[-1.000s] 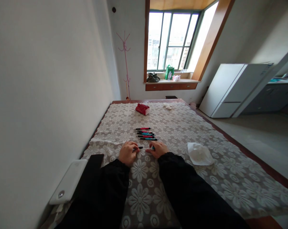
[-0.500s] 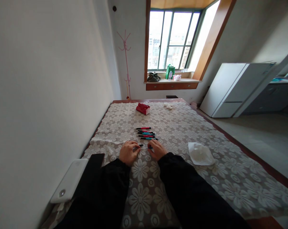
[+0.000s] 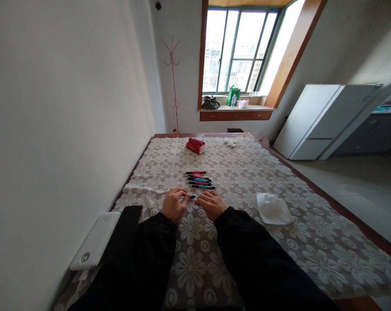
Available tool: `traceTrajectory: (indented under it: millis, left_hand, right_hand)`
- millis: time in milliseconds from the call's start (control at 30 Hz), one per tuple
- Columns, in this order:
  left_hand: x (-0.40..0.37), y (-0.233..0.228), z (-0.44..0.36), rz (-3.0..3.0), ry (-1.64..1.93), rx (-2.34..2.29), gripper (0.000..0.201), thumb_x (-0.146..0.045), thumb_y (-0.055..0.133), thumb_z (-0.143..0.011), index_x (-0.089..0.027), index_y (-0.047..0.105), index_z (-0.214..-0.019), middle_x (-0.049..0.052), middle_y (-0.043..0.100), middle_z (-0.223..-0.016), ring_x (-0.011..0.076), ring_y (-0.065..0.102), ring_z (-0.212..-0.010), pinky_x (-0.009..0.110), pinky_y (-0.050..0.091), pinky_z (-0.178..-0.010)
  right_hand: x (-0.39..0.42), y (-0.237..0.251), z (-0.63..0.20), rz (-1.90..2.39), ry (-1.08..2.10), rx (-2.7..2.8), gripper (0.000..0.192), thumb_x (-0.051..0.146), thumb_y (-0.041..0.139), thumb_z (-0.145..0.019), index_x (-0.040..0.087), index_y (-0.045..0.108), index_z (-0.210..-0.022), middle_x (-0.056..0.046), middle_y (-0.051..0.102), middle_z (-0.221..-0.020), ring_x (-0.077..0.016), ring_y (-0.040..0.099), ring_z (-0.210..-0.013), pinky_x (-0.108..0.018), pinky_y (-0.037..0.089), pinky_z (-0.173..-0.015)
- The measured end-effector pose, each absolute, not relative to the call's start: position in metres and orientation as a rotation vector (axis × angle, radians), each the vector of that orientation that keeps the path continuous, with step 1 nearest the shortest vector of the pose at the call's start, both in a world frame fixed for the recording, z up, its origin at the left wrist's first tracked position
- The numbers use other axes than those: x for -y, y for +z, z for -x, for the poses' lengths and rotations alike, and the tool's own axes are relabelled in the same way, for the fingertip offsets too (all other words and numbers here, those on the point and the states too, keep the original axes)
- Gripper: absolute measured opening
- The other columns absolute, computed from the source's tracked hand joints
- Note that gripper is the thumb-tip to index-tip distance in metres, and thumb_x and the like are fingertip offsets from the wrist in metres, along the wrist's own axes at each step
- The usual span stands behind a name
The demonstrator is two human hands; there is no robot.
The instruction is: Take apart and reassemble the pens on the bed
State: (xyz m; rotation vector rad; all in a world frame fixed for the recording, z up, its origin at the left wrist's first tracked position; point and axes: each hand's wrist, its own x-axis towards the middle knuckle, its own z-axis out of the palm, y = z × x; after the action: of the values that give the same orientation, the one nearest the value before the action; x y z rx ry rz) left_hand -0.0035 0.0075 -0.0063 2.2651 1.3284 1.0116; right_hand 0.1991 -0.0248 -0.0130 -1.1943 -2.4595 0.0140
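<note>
L hand & R hand fingers pinched on pen btwn them, pen row just beyond

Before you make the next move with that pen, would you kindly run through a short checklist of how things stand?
1. Pen held between both hands: ok; left hand pinches its dark end, right hand covers the other.
2. Pen whole or in two parts: cannot tell, fingers hide the middle.
3. Row of pens lying apart from the hands, just beyond them: ok.
4. White tissue away from the right hand: ok.
5. Red packet far up the tablecloth: ok.
</note>
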Motion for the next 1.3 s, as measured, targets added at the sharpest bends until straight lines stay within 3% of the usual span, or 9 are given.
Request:
traceTrajectory:
  millis: [267, 433, 600, 900, 1300]
  left_hand:
    - [-0.005, -0.005, 0.002, -2.272, 1.005, -1.332, 0.028, -0.038, 0.062, -0.082, -0.021, 0.063, -0.060, 0.004, 0.068, -0.090, 0.0192, 0.059, -0.091, 0.035, 0.043, -0.091]
    - [-0.005, -0.004, 0.002, -2.260, 1.008, -1.300, 0.024, -0.033, 0.052, -0.088, -0.021, 0.067, -0.073, 0.005, 0.068, -0.092, 0.0196, 0.059, -0.094, 0.035, 0.044, -0.090]
    - [-0.001, -0.003, 0.001, -2.378, 0.949, -1.158, 0.015, -0.021, 0.062, -0.078, -0.024, 0.070, -0.091, 0.005, 0.066, -0.104, 0.0224, 0.055, -0.105, 0.038, 0.042, -0.096]
    - [-0.002, -0.008, 0.001, -2.556, 0.858, -1.012, 0.010, -0.034, 0.070, -0.076, -0.028, 0.073, -0.083, 0.003, 0.063, -0.113, 0.0249, 0.049, -0.115, 0.043, 0.037, -0.101]
    - [-0.005, -0.013, 0.001, -2.556, 0.885, -0.977, 0.008, -0.031, 0.067, -0.080, -0.028, 0.074, -0.082, 0.002, 0.065, -0.111, 0.0245, 0.050, -0.114, 0.043, 0.039, -0.099]
  right_hand:
    - [0.024, -0.014, -0.200, 1.211, 0.118, 2.416, 0.030, 0.008, 0.046, -0.086, 0.025, 0.065, -0.102, -0.004, 0.069, -0.098, -0.0190, 0.056, -0.095, -0.033, 0.033, -0.089]
    - [0.022, -0.017, -0.204, 1.254, 0.149, 2.349, 0.029, 0.008, 0.047, -0.083, 0.023, 0.065, -0.100, -0.004, 0.069, -0.096, -0.0191, 0.058, -0.092, -0.033, 0.036, -0.087]
    - [0.021, -0.018, -0.204, 1.312, 0.148, 2.318, 0.031, 0.006, 0.046, -0.079, 0.021, 0.064, -0.101, -0.005, 0.068, -0.097, -0.0199, 0.058, -0.093, -0.032, 0.038, -0.083]
    - [0.020, -0.019, -0.205, 1.213, 0.179, 2.358, 0.036, 0.005, 0.048, -0.073, 0.020, 0.062, -0.103, -0.006, 0.067, -0.097, -0.0217, 0.057, -0.092, -0.033, 0.043, -0.083]
    - [0.018, -0.026, -0.203, 1.161, 0.287, 2.297, 0.036, 0.003, 0.050, -0.072, 0.019, 0.061, -0.102, -0.006, 0.066, -0.094, -0.0214, 0.058, -0.092, -0.033, 0.044, -0.085]
